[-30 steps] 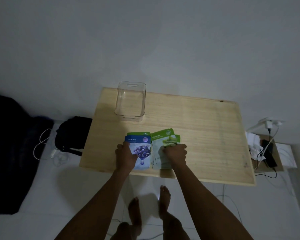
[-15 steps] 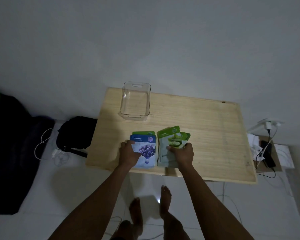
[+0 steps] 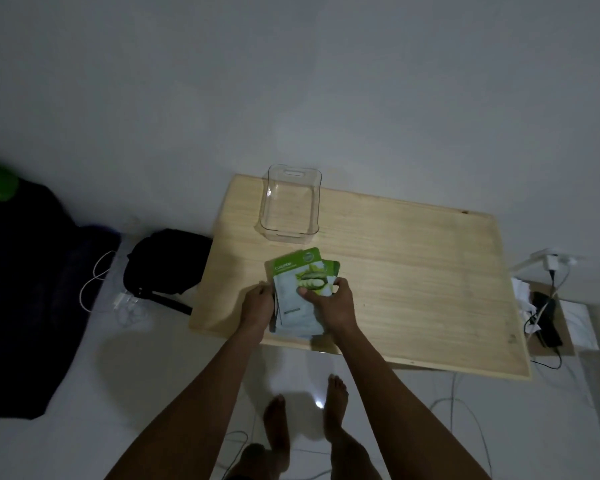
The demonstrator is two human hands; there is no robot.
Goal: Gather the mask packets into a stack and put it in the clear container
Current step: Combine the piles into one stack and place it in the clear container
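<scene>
A stack of mask packets (image 3: 297, 296) lies near the front edge of the wooden table (image 3: 413, 271), a green cucumber packet on top. My left hand (image 3: 257, 304) grips the stack's left edge. My right hand (image 3: 331, 303) presses on its right side, thumb on the top packet. The blueberry packet is hidden under the green ones. The clear container (image 3: 290, 204) stands empty at the table's far left corner, well beyond the stack.
A black bag (image 3: 167, 261) sits on the floor left of the table, with a white cable (image 3: 94, 278) beside it. A charger and cables (image 3: 548, 299) lie to the right. My bare feet (image 3: 305, 420) are below the table's front edge.
The two side-by-side piles have been merged: my right hand slid the green packets left onto the blueberry pile, and both hands now hold one stack.
</scene>
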